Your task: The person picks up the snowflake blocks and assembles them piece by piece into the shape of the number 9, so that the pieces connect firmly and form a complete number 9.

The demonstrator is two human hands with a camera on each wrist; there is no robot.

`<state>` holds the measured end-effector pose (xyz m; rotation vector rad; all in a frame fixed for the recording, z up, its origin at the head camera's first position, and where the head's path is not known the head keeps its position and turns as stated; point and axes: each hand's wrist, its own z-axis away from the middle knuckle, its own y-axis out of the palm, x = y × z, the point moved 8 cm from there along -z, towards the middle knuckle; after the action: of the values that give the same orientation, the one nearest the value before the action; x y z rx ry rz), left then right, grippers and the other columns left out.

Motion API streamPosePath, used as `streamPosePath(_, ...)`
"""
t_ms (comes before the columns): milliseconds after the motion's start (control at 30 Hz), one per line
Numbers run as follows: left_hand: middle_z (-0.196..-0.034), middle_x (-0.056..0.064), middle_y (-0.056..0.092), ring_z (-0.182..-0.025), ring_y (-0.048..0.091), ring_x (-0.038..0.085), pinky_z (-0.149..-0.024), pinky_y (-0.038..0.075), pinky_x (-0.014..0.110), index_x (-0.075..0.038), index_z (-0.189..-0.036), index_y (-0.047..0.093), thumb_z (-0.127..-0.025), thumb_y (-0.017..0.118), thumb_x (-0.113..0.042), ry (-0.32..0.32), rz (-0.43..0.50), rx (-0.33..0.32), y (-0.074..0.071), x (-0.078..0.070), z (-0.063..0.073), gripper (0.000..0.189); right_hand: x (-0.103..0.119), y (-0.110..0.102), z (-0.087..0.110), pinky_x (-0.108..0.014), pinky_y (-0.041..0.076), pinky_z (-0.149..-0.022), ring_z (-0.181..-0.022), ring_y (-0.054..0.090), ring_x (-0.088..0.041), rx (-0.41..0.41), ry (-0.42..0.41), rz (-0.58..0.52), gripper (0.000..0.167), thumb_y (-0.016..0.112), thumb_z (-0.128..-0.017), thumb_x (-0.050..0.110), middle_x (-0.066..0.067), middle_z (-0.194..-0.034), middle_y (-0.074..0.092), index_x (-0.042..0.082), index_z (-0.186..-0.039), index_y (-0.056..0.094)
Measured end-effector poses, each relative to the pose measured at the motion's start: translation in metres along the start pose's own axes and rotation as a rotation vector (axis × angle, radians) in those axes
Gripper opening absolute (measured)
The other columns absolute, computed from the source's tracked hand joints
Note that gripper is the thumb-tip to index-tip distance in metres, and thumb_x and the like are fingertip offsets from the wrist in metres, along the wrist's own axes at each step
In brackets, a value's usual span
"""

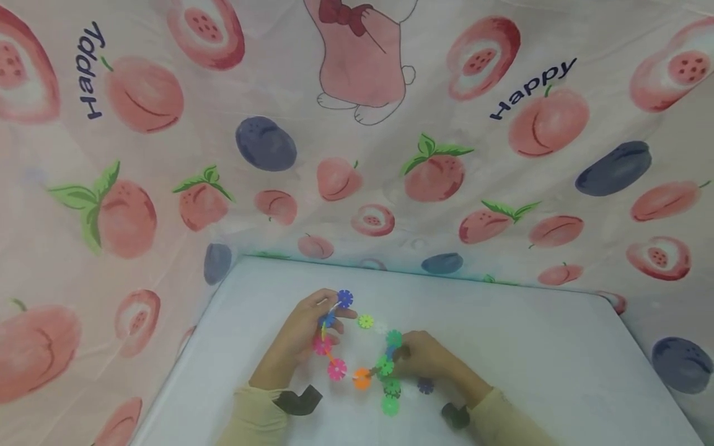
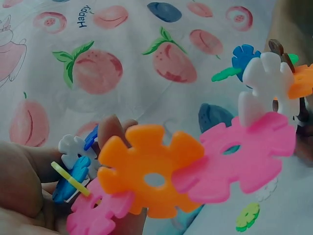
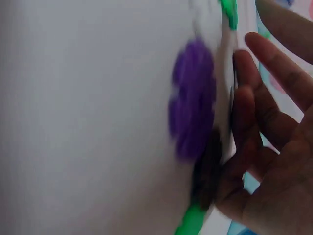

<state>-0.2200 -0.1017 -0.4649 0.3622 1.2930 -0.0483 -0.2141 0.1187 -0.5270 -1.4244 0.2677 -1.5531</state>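
a pale cloth (image 1: 346, 148) printed with peaches and dark blue fruit runs from nine o'clock over twelve to three in the head view, behind a white surface (image 1: 535, 353) that reaches down to six o'clock. cream sleeves (image 1: 258, 412) come in at seven and five o'clock. a chain of notched flower discs (image 2: 122, 166) curves round an open middle, lifted above the surface between two hands. the left hand (image 1: 298, 327), at ten o'clock of the curve, has its grip clamped on the chain near its blue end; the right hand (image 1: 428, 356), at three o'clock, pinches the chain beside green and blue discs, the exact contact partly hidden. dark bands (image 1: 300, 401) sit near both wrists. along the curve, a blue disc (image 1: 344, 298) stands at eleven o'clock, a pink disc (image 1: 322, 345) at nine, an orange disc (image 1: 362, 379) at six and a green disc (image 1: 385, 365) at four. a purple disc (image 3: 194, 100), blurred in the right wrist view, shows near the right hand; i cannot tell whether it joins the chain. a small yellow disc (image 1: 365, 321) lies on the surface toward twelve o'clock, just beside a whitish disc (image 1: 381, 327).
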Motion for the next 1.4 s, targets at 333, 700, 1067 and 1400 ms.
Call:
streamPosePath(333,-0.111,0.015,0.076,-0.074,0.064,0.016,-0.063,0.057,0.025,-0.012,-0.107,0.056,-0.106,0.054,-0.031,0.008,0.007,0.018,-0.002,0.002,-0.002,0.019,0.016,0.012,0.0,-0.03,0.051,-0.069,-0.075,0.055,-0.011,-0.008,0.067,0.126,0.031,0.09,-0.074,0.035,0.01,-0.086,0.065,0.022,-0.097,0.073)
streamPosePath(700,-0.113,0.017,0.075,-0.074,0.064,0.016,-0.064,0.058,0.026,-0.011,-0.109,0.055,-0.106,0.053,-0.032,0.01,0.007,0.018,-0.001,0.002,-0.001,0.021,0.003,0.01,-0.004,-0.034,0.056,-0.071,-0.075,0.06,-0.011,0.031,0.056,0.123,0.043,0.094,-0.063,0.039,0.012,-0.084,0.066,0.023,-0.097,0.072)
streamPosePath(1067,-0.112,0.017,0.075,-0.072,0.064,0.016,-0.063,0.058,0.026,-0.013,-0.106,0.053,-0.107,0.051,-0.03,0.011,0.028,0.041,0.002,0.004,-0.003,0.017,-0.002,-0.042,-0.013,-0.036,0.056,-0.08,-0.087,0.066,-0.012,-0.227,-0.044,-0.128,0.014,0.076,-0.086,0.012,0.01,-0.089,0.071,0.025,-0.09,0.073)
streamPosePath(1400,-0.11,0.015,0.076,-0.073,0.064,0.016,-0.063,0.058,0.027,-0.013,-0.103,0.054,-0.107,0.05,-0.03,-0.019,0.014,0.059,0.006,0.011,-0.004,0.018,0.03,-0.074,-0.006,-0.041,0.061,-0.078,-0.087,0.076,-0.024,-0.259,-0.142,-0.563,0.022,0.077,-0.091,0.022,-0.018,-0.096,0.075,0.004,-0.101,0.068)
